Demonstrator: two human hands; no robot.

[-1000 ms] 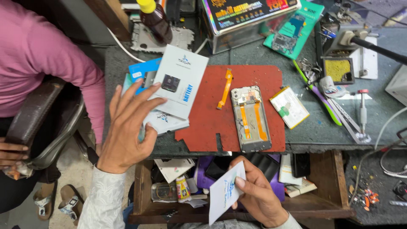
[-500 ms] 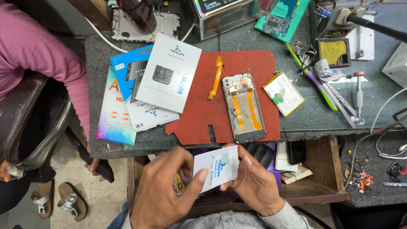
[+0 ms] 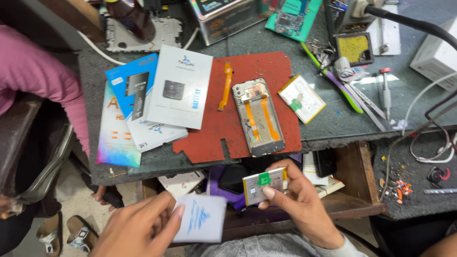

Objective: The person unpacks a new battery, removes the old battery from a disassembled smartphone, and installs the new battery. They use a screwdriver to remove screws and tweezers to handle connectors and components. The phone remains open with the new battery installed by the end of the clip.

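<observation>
step: battery unpacked | right hand (image 3: 300, 204) grip clamped on phone battery (image 3: 264, 184) | left hand (image 3: 138, 228) grip pinching white sleeve (image 3: 200, 219) | next: likely seating it squarely in opened phone (image 3: 258, 116)

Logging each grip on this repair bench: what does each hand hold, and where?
Right hand pinches the flat battery at its right end; left hand holds the white packet by its left edge.

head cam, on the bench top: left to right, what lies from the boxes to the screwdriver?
Blue box → white battery box → loose orange flex cable → opened phone frame → bare battery → screwdriver with red cap. The cable and the phone lie on the red mat.
</observation>
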